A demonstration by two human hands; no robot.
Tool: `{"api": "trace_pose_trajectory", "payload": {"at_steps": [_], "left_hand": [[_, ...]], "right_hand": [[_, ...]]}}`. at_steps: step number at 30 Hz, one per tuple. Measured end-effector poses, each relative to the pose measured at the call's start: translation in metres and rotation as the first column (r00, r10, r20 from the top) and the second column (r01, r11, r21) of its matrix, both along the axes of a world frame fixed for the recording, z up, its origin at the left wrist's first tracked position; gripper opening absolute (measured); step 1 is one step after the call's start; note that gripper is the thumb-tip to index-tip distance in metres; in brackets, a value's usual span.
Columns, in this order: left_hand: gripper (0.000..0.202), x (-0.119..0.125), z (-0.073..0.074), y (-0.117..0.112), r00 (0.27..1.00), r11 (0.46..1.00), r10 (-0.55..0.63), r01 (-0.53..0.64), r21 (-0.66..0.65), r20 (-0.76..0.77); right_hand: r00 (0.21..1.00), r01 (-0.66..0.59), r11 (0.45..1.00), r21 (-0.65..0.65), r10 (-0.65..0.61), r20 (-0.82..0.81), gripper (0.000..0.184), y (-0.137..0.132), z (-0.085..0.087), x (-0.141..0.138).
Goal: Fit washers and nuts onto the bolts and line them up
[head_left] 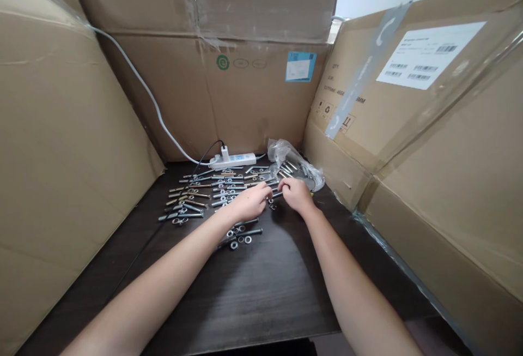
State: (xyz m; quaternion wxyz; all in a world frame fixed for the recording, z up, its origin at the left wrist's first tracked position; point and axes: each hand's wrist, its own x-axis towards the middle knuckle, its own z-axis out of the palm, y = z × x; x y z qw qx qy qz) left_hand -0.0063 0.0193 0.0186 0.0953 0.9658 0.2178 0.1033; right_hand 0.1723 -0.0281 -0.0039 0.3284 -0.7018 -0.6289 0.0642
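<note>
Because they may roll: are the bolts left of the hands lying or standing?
Lying: the bolts stretch lengthwise along the table.

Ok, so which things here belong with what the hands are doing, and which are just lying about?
Apparently part of the job:
bolts, with the left hand and right hand among them
metal rings beside them
clear plastic bag, probably, since bolts lie close to it

Seemingly just there:
white power strip
cables
cardboard boxes
</note>
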Motion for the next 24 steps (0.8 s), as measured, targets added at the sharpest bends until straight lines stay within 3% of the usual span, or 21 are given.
{"api": "trace_pose_trajectory", "payload": {"at_steps": [6, 12, 17, 24], "left_hand": [[0.032, -0.009, -0.005, -0.001, 0.997, 0.999, 0.03, -0.026, 0.044, -0.075], [0.039, -0.013, -0.008, -0.005, 0.991, 0.996, -0.047, 0.056, 0.069, -0.124], [0.033, -0.018, -0.011, -0.006, 0.989, 0.991, -0.027, 0.045, 0.129, -0.144], [0.03, -0.026, -0.007, -0.007, 0.993, 0.993, -0.022, 0.036, 0.114, -0.117]], "right_hand": [[0.997, -0.055, 0.982, -0.181, 0.063, 0.037, 0.028, -0.006, 0.011, -0.006], [0.994, -0.051, 0.96, -0.275, 0.075, 0.077, 0.026, -0.008, 0.011, -0.013], [0.988, -0.079, 0.959, -0.272, 0.111, 0.105, 0.027, -0.007, 0.012, -0.016], [0.983, -0.077, 0.964, -0.256, 0.116, 0.14, 0.03, -0.006, 0.008, -0.016]]}}
